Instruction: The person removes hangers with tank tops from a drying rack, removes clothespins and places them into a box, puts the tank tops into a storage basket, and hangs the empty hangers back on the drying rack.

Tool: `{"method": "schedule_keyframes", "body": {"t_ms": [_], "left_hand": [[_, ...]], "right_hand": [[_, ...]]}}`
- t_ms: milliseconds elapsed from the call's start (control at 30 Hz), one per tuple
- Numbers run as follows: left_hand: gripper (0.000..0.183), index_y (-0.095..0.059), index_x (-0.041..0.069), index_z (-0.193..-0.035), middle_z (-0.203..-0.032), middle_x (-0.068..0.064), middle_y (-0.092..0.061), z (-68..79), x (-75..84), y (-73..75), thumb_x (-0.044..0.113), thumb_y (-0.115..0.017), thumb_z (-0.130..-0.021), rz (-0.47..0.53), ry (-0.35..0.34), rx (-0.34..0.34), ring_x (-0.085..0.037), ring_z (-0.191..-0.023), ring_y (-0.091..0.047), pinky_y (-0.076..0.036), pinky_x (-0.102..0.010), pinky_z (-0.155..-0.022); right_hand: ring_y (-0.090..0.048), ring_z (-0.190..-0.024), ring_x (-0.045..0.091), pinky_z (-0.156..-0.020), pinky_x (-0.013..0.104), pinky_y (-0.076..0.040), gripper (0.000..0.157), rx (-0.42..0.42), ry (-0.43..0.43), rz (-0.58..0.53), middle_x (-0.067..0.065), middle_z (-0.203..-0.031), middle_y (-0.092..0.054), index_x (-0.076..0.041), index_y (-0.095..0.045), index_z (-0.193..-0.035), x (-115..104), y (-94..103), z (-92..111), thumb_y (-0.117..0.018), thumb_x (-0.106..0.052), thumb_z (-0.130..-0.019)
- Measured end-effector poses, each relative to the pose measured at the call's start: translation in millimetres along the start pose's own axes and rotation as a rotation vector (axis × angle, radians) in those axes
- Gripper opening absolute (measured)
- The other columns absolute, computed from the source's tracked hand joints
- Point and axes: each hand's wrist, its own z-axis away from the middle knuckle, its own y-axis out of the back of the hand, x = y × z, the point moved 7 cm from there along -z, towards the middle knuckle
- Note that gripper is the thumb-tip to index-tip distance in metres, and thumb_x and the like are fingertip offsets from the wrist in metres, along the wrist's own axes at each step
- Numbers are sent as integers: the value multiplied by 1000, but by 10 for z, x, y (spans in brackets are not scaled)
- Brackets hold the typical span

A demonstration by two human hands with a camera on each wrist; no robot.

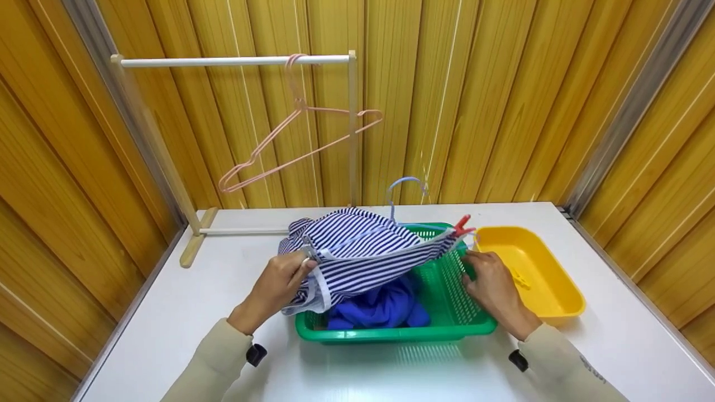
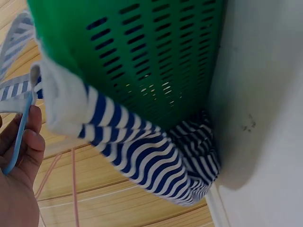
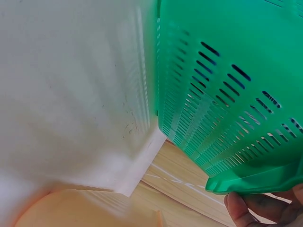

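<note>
1. Nearest me, my left hand pinches the striped shirt and blue hanger over the green basket.
2. Beyond, my right hand curls on the basket rim beneath the red clip.
3. Risk: the clip could pop off if I tug unevenly.

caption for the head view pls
Both hands hold a striped garment on a blue hanger over a green basket.

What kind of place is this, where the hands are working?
Probably a small laundry-sorting corner: a white table walled by wood panels, a drying rack with a pink hanger, and a green basket of clothes, including a striped garment.
</note>
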Motion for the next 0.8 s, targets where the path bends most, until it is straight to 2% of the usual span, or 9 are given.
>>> {"method": "schedule_keyframes", "body": {"t_ms": [133,300,467,800], "left_hand": [[30,-42,10,-76,-72,13,-23,36,-22,-102,23,-56,-99,16,13,-32,0,-62,-29,-30,-16,-56],[30,-41,10,-75,-70,12,-25,93,-45,-186,17,-59,-97,19,7,-29,0,-62,-30,-30,-16,-56],[30,-41,11,-74,-70,13,-25,165,-91,-266,13,-60,-97,43,39,-50,1,-62,-31,-30,-16,-57],[30,-43,11,-72,-69,13,-28,186,-95,-328,13,-60,-97,33,65,-66,0,-62,-31,-31,-16,-57]], "right_hand": [[-61,-100,39,-95,54,-49,30,23,5,-8,22,-108,-71,6,-70,-107,1,9,9,-76,-2,-78],[-61,-98,38,-94,54,-49,29,43,0,-27,22,-106,-70,7,-70,-104,7,23,15,-76,-1,-77],[-61,-99,38,-95,54,-49,30,36,-21,-14,22,-108,-69,7,-70,-106,0,32,13,-77,-3,-78],[-60,-96,34,-96,53,-50,33,20,-28,-11,20,-109,-66,3,-69,-110,25,46,10,-78,-6,-80]]}}
